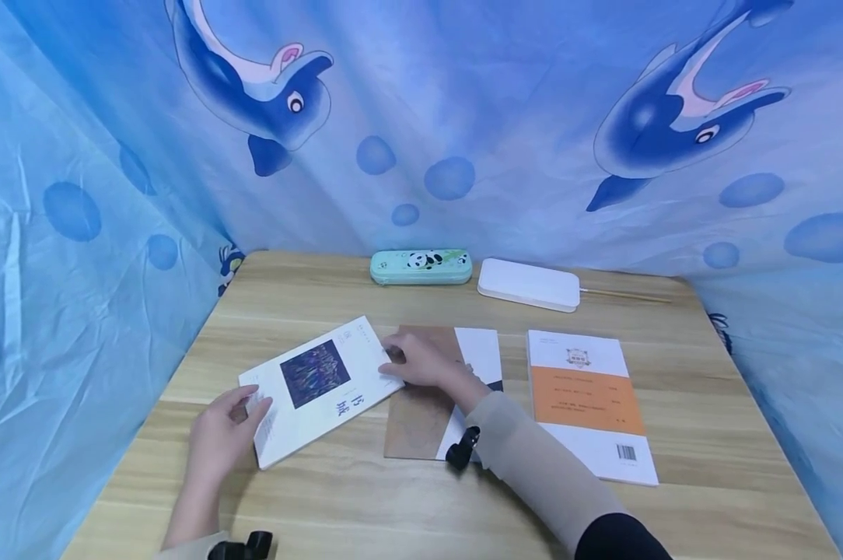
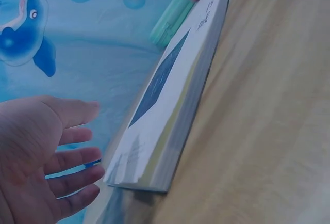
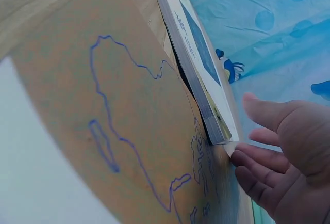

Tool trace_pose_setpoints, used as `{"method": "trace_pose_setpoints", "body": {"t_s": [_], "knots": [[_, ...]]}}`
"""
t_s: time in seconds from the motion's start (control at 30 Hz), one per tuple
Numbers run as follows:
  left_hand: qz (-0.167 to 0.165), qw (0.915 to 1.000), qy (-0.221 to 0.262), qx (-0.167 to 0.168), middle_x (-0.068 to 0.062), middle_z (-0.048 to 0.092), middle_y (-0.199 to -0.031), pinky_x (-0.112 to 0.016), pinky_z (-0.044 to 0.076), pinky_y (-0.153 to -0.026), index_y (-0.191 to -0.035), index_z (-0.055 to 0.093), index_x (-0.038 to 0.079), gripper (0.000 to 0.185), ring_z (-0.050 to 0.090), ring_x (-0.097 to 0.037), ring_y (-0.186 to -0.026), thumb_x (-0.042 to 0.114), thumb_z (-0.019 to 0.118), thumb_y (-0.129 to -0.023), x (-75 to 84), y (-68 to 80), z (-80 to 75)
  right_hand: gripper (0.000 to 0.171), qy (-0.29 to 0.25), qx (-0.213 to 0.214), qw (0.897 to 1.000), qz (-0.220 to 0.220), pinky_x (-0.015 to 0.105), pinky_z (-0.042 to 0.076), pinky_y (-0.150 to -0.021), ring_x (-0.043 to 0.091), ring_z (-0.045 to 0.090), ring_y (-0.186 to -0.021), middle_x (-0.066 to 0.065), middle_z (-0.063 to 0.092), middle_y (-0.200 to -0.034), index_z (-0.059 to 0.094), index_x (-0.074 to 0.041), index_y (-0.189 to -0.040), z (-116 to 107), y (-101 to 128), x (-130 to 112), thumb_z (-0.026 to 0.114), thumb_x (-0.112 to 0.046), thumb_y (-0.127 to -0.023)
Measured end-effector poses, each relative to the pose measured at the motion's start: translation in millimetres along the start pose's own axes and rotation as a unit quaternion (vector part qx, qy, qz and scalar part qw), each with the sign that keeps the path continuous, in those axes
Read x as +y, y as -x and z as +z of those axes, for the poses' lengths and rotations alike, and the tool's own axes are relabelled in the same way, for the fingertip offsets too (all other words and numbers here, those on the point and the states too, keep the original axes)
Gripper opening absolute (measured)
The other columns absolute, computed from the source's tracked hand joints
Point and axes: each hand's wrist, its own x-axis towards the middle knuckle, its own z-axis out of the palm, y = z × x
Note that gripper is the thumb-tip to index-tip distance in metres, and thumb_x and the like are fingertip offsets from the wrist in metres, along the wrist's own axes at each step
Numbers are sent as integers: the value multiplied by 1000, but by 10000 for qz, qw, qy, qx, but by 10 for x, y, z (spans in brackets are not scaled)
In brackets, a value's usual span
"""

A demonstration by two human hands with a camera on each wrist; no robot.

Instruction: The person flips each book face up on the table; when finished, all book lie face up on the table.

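Observation:
A white book point(image 1: 318, 386) with a dark picture on its cover lies tilted on the wooden table point(image 1: 421, 498). My left hand point(image 1: 227, 432) is open at the book's near left corner, fingers straight beside the white book point(image 2: 170, 105). My right hand point(image 1: 421, 360) is open at the book's right edge, its fingertips point(image 3: 247, 167) touching the corner of the white book point(image 3: 198, 59). That corner overlaps a brown-and-white book point(image 1: 428, 412) with a blue outline drawing on its brown cover point(image 3: 124, 131).
A white-and-orange book point(image 1: 588, 400) lies to the right. At the table's back stand a green panda pencil case point(image 1: 421, 267) and a white flat box point(image 1: 529, 284) with a thin stick point(image 1: 627, 295) beside it. Blue dolphin-print cloth point(image 1: 463, 117) walls the table in.

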Motion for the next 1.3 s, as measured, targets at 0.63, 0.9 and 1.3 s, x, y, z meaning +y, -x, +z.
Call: {"method": "trace_pose_setpoints", "body": {"t_s": [0.63, 0.9, 1.3], "knots": [[322, 9914, -470, -1181, -39, 39, -146, -68, 29, -111, -138, 52, -10, 61, 35, -58, -134, 35, 65, -99, -263, -452, 77, 60, 166, -299, 9978, -560, 18, 49, -80, 7, 55, -91, -3, 63, -107, 66, -13, -133, 96, 124, 73, 89, -28, -79], [199, 9924, -306, -1178, -40, 39, -146, -67, 30, -112, -143, 42, -16, 70, 35, -57, -135, 35, 63, -101, -278, -414, 69, 68, 6, -195, 9996, -179, 16, 51, -75, 6, 57, -88, -3, 64, -108, 60, -13, -141, 105, 104, 71, 88, -22, -80], [260, 9931, -354, -1088, -46, 39, -140, -71, 32, -106, -142, 37, -22, 81, 37, -62, -129, 38, 68, -97, -300, -219, -22, 33, -168, 468, 9987, 75, 18, 53, -79, 6, 62, -88, -7, 71, -97, 73, -19, -116, 87, -107, 109, 82, -15, -85]]}}
